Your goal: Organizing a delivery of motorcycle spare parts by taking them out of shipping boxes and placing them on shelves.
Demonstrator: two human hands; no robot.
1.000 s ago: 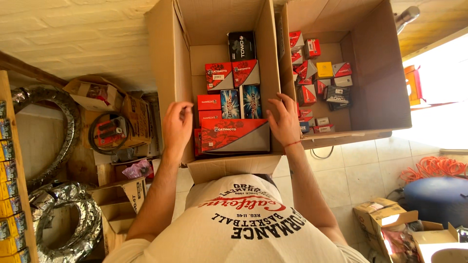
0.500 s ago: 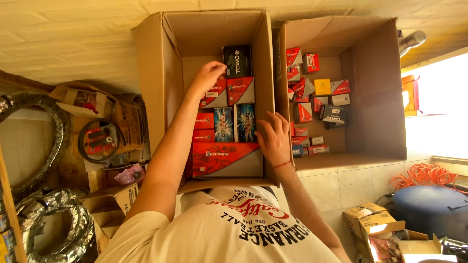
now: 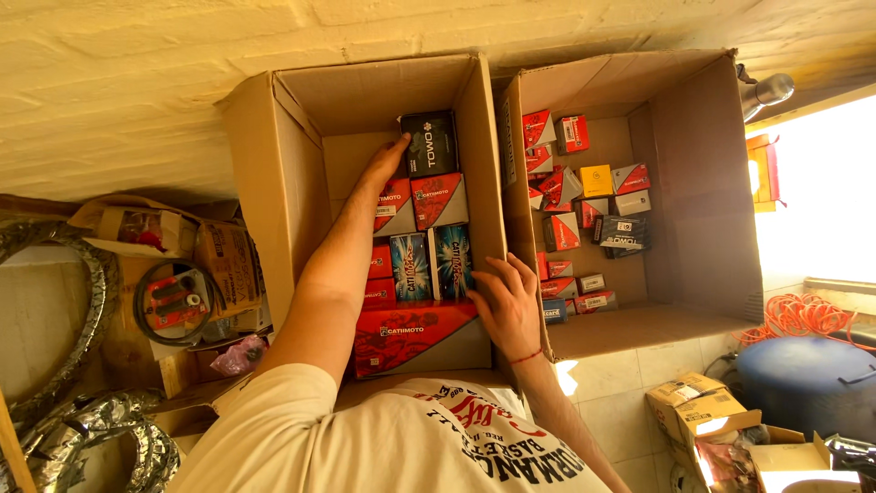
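Black box — open left hand touches it; open right hand rests on carton wall.

Black carton with pale lettering at the left hand's fingertips; red-and-grey cartons just beside those fingers; blue patterned cartons beside the right hand's fingertips; long red carton below them. Brown cardboard box; red wrist thread.

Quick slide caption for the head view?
Left hand touches a black box in a carton; right hand rests on its wall.
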